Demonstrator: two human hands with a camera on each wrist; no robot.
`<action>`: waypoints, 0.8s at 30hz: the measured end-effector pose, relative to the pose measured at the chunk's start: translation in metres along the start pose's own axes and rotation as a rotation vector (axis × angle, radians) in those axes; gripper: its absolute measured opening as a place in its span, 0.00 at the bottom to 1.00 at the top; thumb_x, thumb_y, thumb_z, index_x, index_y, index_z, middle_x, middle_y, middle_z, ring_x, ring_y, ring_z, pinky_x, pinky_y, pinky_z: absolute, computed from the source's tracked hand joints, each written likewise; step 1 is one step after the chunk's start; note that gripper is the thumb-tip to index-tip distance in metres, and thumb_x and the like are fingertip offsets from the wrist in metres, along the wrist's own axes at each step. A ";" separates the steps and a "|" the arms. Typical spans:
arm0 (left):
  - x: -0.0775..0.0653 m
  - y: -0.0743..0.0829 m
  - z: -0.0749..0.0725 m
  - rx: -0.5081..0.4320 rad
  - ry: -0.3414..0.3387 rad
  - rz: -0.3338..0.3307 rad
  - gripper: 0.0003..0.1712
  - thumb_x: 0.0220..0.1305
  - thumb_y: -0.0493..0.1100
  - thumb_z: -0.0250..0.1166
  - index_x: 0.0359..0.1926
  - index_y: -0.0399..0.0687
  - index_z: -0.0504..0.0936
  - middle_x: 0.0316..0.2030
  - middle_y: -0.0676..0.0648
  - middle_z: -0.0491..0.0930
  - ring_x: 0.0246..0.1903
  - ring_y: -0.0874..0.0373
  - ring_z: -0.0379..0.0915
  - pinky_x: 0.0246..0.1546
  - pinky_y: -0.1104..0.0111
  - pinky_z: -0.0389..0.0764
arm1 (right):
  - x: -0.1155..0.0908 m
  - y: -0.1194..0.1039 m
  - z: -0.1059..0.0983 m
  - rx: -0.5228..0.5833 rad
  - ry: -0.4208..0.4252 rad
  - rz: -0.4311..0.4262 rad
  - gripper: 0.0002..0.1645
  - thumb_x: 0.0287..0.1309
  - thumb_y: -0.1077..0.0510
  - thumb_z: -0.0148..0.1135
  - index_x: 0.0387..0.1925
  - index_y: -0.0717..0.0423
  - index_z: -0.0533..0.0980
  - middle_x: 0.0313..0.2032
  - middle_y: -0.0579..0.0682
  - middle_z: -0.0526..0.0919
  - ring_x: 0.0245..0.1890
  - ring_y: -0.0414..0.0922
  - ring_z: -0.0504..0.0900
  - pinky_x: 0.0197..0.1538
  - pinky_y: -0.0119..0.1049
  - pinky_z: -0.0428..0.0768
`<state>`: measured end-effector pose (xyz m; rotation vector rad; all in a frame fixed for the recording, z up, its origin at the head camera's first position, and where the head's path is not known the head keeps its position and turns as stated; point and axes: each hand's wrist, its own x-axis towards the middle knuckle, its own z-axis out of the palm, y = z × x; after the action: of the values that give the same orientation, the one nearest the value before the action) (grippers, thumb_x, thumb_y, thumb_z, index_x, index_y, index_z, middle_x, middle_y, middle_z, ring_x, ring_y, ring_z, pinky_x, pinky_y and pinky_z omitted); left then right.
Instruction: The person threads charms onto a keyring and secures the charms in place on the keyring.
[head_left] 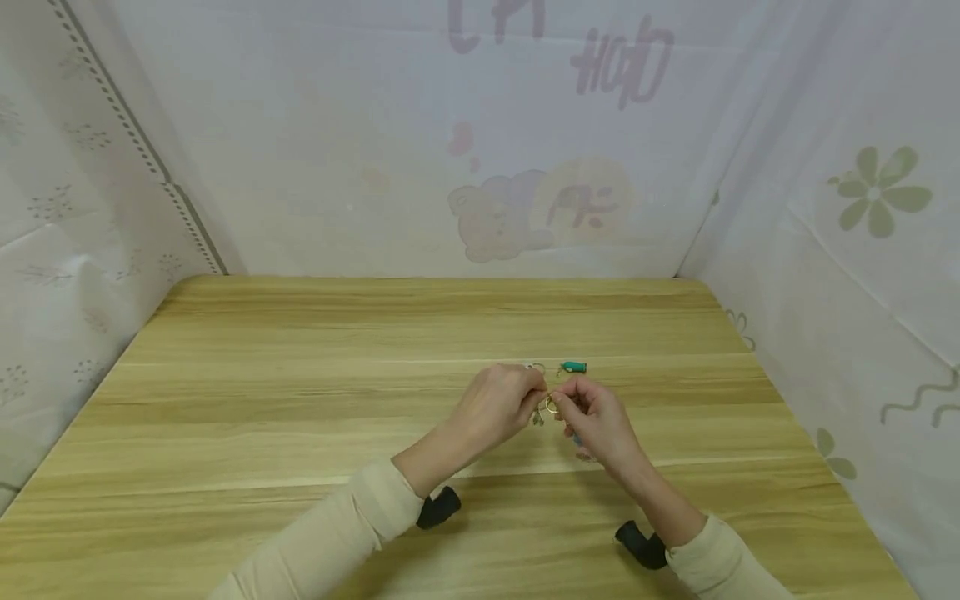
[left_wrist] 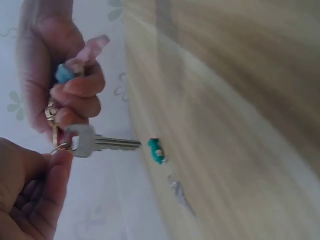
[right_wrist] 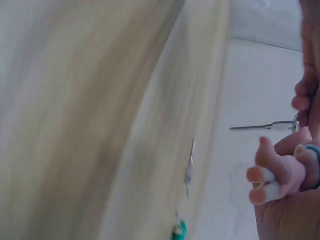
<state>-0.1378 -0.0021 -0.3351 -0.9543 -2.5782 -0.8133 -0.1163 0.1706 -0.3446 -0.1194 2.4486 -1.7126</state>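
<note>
Thumb and fingertips of my left hand [head_left: 498, 400] pinch a gold key ring [head_left: 552, 405] near the middle of the table. A silver key [left_wrist: 86, 142] hangs on the ring, its blade pointing away from the fingers. From the other side my right hand [head_left: 603, 425] also pinches the ring, close to the left fingertips. Its curled fingers hold a small pink and blue figurine charm [right_wrist: 285, 175], attached by a gold clasp [left_wrist: 50, 111]. Part of the charm is hidden in that palm.
Beyond the hands, a small green charm [head_left: 574, 367] lies on the wooden table [head_left: 300, 400]. Beside it is a thin silver piece [left_wrist: 181, 195] with a loop. Printed white cloth [head_left: 337, 150] stands around the table. Black curved pieces [head_left: 440, 508] show at both wrists.
</note>
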 end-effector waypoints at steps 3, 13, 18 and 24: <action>-0.004 -0.001 0.004 -0.003 0.014 -0.014 0.07 0.61 0.38 0.64 0.26 0.48 0.81 0.20 0.54 0.77 0.18 0.68 0.68 0.19 0.79 0.66 | 0.000 0.001 0.001 0.101 -0.030 0.039 0.09 0.66 0.64 0.51 0.30 0.64 0.71 0.21 0.47 0.70 0.18 0.36 0.67 0.20 0.24 0.66; -0.011 0.000 0.000 -0.282 0.048 -0.068 0.02 0.61 0.36 0.64 0.31 0.42 0.82 0.21 0.52 0.80 0.17 0.71 0.66 0.17 0.81 0.67 | -0.001 0.001 0.003 0.350 -0.098 0.208 0.09 0.69 0.58 0.47 0.32 0.57 0.68 0.20 0.44 0.72 0.18 0.36 0.73 0.15 0.24 0.68; -0.004 -0.002 -0.010 -0.297 -0.087 -0.125 0.06 0.62 0.39 0.63 0.34 0.41 0.84 0.18 0.52 0.80 0.13 0.72 0.62 0.13 0.80 0.63 | -0.002 -0.003 0.004 0.110 -0.028 0.139 0.10 0.67 0.57 0.52 0.36 0.63 0.71 0.24 0.48 0.72 0.20 0.39 0.72 0.13 0.27 0.64; -0.002 -0.001 -0.014 -0.178 -0.088 -0.082 0.05 0.61 0.38 0.64 0.29 0.44 0.85 0.21 0.52 0.80 0.15 0.70 0.62 0.16 0.80 0.64 | -0.002 -0.007 0.003 0.037 -0.042 0.086 0.11 0.67 0.59 0.52 0.37 0.65 0.72 0.25 0.50 0.73 0.20 0.42 0.73 0.12 0.30 0.61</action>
<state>-0.1366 -0.0120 -0.3250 -0.9586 -2.6699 -1.0605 -0.1138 0.1658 -0.3391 -0.0443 2.3554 -1.7003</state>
